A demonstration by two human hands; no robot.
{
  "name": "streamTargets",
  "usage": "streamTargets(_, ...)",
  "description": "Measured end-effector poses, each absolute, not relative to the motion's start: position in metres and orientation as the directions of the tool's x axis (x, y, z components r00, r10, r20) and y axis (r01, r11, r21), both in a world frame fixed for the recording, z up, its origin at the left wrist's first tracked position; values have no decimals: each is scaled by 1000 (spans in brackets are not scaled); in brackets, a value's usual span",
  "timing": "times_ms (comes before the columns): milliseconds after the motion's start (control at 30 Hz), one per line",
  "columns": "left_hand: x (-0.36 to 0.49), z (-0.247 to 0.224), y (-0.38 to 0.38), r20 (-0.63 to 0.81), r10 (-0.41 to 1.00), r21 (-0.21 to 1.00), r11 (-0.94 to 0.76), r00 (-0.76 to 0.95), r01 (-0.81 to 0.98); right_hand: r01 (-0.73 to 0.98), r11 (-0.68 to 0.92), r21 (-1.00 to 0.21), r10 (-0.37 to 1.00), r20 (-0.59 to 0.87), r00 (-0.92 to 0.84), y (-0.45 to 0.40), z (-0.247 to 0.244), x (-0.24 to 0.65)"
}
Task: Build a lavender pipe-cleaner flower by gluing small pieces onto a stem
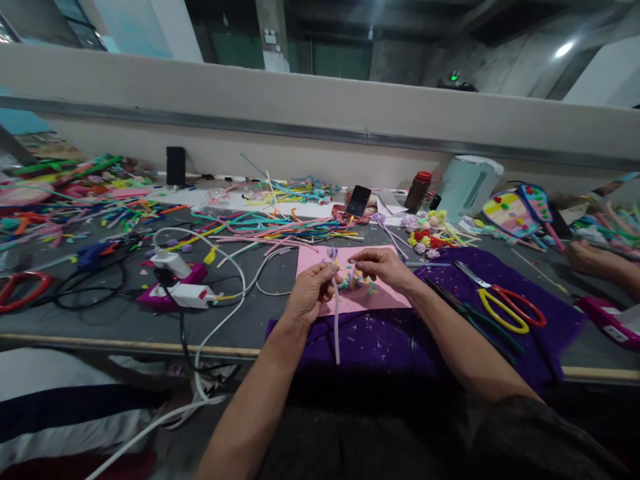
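My left hand (314,291) is closed on a pale purple fuzzy stem (337,333), which hangs down from the fingers, with a small purple loop (332,253) standing above them. Close to its right, my right hand (379,265) has thumb and finger pinched together; whatever is between them is too small to name. Both hands are over a pink sheet (389,301) lying on a purple cloth (370,343). Small purple, yellow and teal pieces (356,277) lie on the sheet, partly behind the hands.
Scissors (493,301) and dark-handled pliers (487,327) lie on the cloth at right. Power strip (173,287) and white cable (235,303) are at left. Behind are colored stems (280,229), a phone (358,201), a bottle (418,193) and a kettle (469,187). Another person's hand (595,261) is far right.
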State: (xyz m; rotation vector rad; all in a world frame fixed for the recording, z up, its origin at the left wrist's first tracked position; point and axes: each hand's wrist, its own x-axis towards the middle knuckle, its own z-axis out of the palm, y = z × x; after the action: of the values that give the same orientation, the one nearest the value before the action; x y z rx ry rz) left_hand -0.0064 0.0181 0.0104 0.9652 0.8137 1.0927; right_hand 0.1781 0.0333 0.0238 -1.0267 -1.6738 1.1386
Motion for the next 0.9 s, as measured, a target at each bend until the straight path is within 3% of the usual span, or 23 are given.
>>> streamTargets(267, -6, 6, 19, -61, 942, 936, 168, 331, -308, 181, 365, -913, 889, 284, -359, 21, 30, 168)
streamTargets(600, -5, 6, 18, -66, 931, 961, 156, 358, -229, 278, 390, -878, 887, 278, -368, 16, 30, 160)
streamTargets(733, -5, 7, 18, -91, 918, 958, 186, 387, -218, 195, 311, -930, 903, 226, -366, 15, 31, 162)
streamTargets(900, -8, 8, 18, -116, 866, 930, 267, 486, -254, -25, 129, -991, 857, 124, -500, 15, 28, 167)
